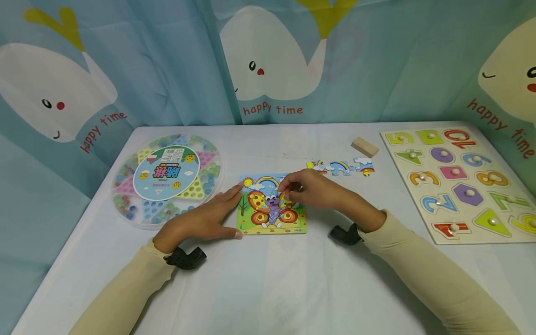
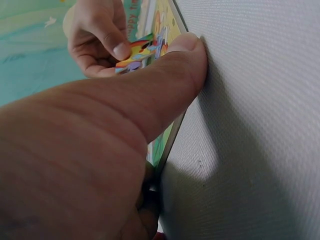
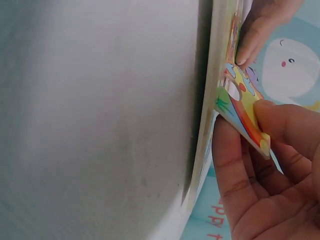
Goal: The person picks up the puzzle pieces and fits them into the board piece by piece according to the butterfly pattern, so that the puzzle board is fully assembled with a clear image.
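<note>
A butterfly puzzle board (image 1: 251, 229) lies flat on the table, its picture showing a sun, a rainbow and a purple-bodied butterfly. Along the board's left side rests my left hand (image 1: 207, 217), fingers extended at the upper left and thumb at the lower left corner; the thumb (image 2: 175, 75) lies against the edge in the left wrist view. My right hand (image 1: 311, 190) is over the upper right of the board. Between its thumb and fingers it pinches a colourful puzzle piece (image 3: 245, 107), tilted, one end at the board's surface.
Several loose puzzle pieces (image 1: 340, 168) lie beyond the right hand, with a wooden block (image 1: 365, 147) behind them. A round bead box (image 1: 166, 173) stands at the left, a number and shape board (image 1: 473, 186) at the right. A whale-print curtain (image 1: 356, 70) hangs behind the table.
</note>
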